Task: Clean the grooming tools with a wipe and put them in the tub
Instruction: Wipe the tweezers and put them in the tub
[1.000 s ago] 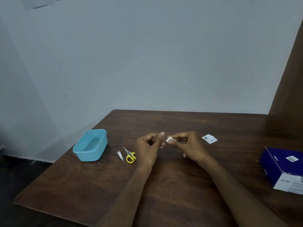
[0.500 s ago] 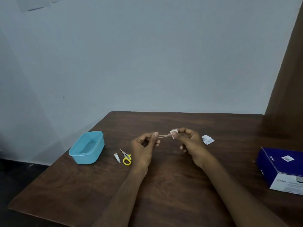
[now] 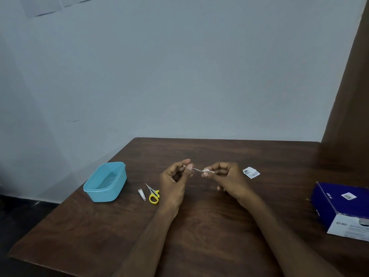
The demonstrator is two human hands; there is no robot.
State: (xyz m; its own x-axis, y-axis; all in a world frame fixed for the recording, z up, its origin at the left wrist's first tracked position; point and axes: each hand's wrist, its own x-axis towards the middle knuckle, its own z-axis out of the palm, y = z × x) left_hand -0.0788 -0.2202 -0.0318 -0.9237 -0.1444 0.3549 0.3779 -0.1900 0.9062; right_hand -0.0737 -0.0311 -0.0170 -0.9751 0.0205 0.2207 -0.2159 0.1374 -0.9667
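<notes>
My left hand (image 3: 175, 180) pinches one end of a thin metal tool (image 3: 196, 169), probably tweezers, above the table's middle. My right hand (image 3: 227, 179) pinches a small white wipe (image 3: 206, 171) folded round the tool's other end. To the left a light blue plastic tub (image 3: 104, 181) stands open with nothing visible inside. Between the tub and my left hand lie a small nail clipper (image 3: 142, 194) and yellow-handled scissors (image 3: 153, 194), flat on the wood.
A torn white wipe sachet (image 3: 251, 172) lies right of my right hand. A dark blue and white box (image 3: 343, 208) sits at the table's right edge. The dark wooden table (image 3: 199, 226) meets a pale wall behind and a brown panel at the right.
My hands drew apart and the wipe slid along the metal tool toward its right end, baring more of the shaft. The camera view shifted slightly.
</notes>
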